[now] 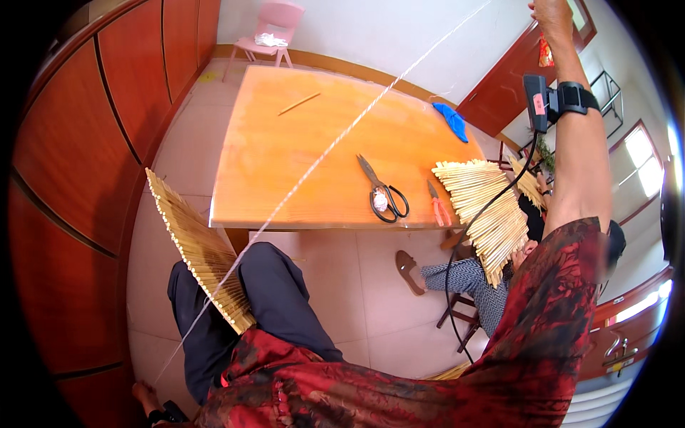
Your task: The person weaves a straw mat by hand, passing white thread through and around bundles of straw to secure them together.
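Note:
A white string (pixel 335 143) runs taut in a long diagonal from low on the left to the upper edge. My right hand (pixel 553 18) is raised high at the upper right with curled fingers, partly cut off by the frame; its contact with the string lies outside the picture. Down at the lower left, my left hand (pixel 145 394) is closed by the string's lower end. Between my knees a mat of thin straw-coloured sticks (pixel 196 246) stands tilted, and the string crosses its stitched edge. Neither hand touches the mat.
An orange wooden table (pixel 285 164) holds black-handled scissors (pixel 383 192), red-handled pliers (pixel 437 205), a loose stick (pixel 298 103) and blue cloth (pixel 451 121). At right, a seated person (pixel 467 285) is behind another stick mat (pixel 489 210). Wooden cabinets (pixel 71 143) line the left; a pink chair (pixel 275 32) stands beyond.

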`<state>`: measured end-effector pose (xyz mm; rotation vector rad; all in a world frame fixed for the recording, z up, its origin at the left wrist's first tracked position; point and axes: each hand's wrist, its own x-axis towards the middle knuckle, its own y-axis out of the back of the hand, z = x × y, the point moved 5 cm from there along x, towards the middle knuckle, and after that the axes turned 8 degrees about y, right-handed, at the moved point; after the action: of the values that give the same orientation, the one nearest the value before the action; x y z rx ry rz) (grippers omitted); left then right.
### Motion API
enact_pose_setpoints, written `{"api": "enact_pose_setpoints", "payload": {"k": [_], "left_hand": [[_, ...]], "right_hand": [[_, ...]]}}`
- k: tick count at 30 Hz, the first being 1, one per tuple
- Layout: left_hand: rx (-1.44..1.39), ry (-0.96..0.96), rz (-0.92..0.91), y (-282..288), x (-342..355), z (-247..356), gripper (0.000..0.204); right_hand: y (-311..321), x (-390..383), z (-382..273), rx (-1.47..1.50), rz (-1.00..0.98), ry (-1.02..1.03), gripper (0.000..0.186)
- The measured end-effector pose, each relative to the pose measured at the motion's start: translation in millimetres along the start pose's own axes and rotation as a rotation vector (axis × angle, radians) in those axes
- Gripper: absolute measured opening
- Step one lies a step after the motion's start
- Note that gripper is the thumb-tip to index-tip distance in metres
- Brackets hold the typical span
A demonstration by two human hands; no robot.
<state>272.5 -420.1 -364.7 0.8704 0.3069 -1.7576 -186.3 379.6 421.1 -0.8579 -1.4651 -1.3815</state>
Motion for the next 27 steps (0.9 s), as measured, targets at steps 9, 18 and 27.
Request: {"api": "enact_pose_setpoints", "payload": {"k": [9,18,27], "left_hand": [[-0.086,-0.027,-0.216,-79,-98,63,0.012],[-0.018,-0.243,-1.015,-206,-278,174,0.013],[0.288,-0.116,-1.202,-201,-309,143,0.014]], "right_hand": [[-10,-11,-82,0.871,-0.088,-0.127,0.023],[7,-50,-176,1.343,-0.298,-0.097,0.015],[-33,-52,-155,0.826,-0.360,0.073,0.024]]}}
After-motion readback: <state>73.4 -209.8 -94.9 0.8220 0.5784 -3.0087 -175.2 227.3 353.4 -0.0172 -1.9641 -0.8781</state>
